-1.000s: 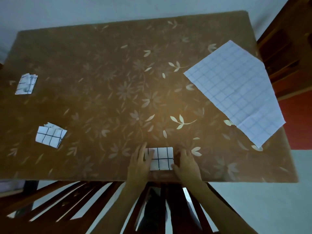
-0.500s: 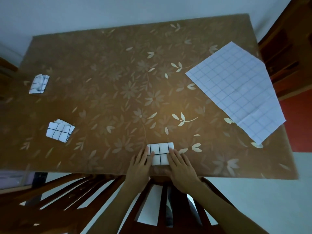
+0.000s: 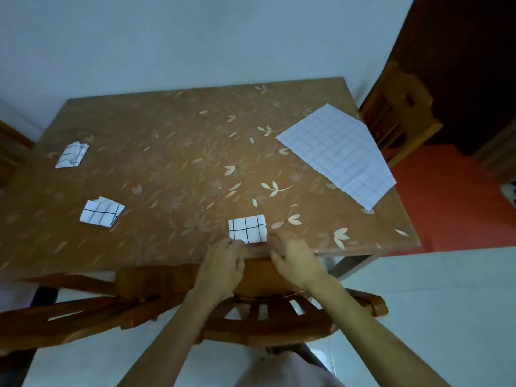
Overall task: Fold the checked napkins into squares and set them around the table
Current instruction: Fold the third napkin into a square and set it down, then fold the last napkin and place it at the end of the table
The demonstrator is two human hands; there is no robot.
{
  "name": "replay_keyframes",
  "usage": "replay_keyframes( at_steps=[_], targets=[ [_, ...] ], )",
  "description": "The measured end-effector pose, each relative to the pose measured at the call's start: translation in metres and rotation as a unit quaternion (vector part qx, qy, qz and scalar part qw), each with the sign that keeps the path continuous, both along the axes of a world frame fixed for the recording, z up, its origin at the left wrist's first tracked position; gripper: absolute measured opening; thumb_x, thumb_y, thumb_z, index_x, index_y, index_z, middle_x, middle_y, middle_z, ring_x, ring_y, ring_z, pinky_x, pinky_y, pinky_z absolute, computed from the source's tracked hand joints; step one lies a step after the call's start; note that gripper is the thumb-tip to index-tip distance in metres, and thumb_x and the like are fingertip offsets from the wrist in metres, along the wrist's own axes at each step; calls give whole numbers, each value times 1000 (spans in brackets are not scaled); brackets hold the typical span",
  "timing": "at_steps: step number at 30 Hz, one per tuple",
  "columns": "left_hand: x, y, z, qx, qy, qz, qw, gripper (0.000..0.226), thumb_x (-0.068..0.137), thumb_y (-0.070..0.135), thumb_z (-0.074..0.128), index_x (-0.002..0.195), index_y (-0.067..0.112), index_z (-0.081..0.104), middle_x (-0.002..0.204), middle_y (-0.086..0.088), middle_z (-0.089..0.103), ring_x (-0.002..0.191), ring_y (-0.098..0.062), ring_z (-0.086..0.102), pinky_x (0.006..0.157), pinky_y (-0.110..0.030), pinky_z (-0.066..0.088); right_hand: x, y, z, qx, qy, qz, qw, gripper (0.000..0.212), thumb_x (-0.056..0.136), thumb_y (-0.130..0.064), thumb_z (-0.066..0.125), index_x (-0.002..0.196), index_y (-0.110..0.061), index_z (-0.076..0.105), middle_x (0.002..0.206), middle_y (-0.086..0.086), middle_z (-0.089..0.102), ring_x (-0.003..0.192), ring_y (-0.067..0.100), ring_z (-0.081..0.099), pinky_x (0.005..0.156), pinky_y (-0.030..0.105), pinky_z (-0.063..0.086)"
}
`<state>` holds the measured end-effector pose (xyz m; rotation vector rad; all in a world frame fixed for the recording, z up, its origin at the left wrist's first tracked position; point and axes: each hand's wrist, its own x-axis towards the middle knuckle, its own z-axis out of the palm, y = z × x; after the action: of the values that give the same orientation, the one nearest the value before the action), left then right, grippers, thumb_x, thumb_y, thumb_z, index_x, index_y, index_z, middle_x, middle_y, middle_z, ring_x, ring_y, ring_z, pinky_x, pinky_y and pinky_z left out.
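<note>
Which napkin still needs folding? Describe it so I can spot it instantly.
Start at the brown flower-patterned table and go to its right edge. The unfolded napkin lies flat there. It is far larger than the three small folded squares, and its grid lines are faint.

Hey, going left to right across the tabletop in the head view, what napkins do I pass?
Far-left folded napkin → near-left folded napkin → folded napkin by the hands → unfolded napkin.

Brown floral table (image 3: 173,169) w/ wooden chairs (image 3: 402,113), pale wall (image 3: 195,37), red floor (image 3: 446,196).
</note>
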<state>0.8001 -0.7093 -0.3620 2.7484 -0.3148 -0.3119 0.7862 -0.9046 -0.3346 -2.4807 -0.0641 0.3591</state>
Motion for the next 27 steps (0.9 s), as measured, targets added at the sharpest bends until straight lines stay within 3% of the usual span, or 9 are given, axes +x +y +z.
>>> replay_keyframes(
  at_steps=[7,11,14,18,20,23,27],
  targets=[
    [-45,-41,40,-31,-18,-70,997,40,96,24,56,136,18,55,134,-2,57,123,-20,52,106,-38,46,-73,-46,44,14,-29,-82,996,47,96,-32,55,141,-20,49,138,6,56,123,24,56,104,37,47],
    [-61,-81,56,-19,-22,-110,994,35,96,28,56,131,21,57,127,3,60,118,-16,55,99,-29,45,-102,-90,57,17,-44,-125,991,53,93,-35,57,143,-19,49,141,3,55,131,22,51,108,34,41],
    [-64,-117,63,-17,-22,-138,990,31,98,30,54,129,26,57,126,7,58,115,-12,55,92,-24,44,-119,-129,60,27,-48,-164,985,49,93,-34,59,140,-22,50,137,0,58,127,20,53,104,32,43],
    [-59,-172,63,-4,3,-164,986,30,97,29,56,126,26,59,125,6,59,118,-16,56,96,-25,44,-138,-192,56,28,-33,-189,981,51,89,-40,56,137,-24,54,134,-1,61,124,20,55,103,35,46],
    [-58,-207,63,6,-2,-171,985,29,96,28,57,125,26,61,125,5,61,120,-17,56,94,-20,37,-148,-231,53,28,-29,-197,980,53,86,-43,50,134,-24,56,129,0,64,116,21,59,100,37,48],
    [-58,-264,67,35,-14,-179,983,28,100,34,52,126,31,60,127,13,60,119,-11,57,83,-18,29,-160,-294,56,27,-23,-210,977,42,91,-32,56,131,-23,59,126,1,65,113,22,60,98,36,47],
    [-57,-332,59,16,30,-168,985,27,98,29,57,124,27,62,124,6,62,120,-16,57,89,-22,36,-172,-373,52,22,-19,-229,973,44,94,-25,60,136,-15,57,136,3,61,125,21,55,105,32,41]
  ],
)
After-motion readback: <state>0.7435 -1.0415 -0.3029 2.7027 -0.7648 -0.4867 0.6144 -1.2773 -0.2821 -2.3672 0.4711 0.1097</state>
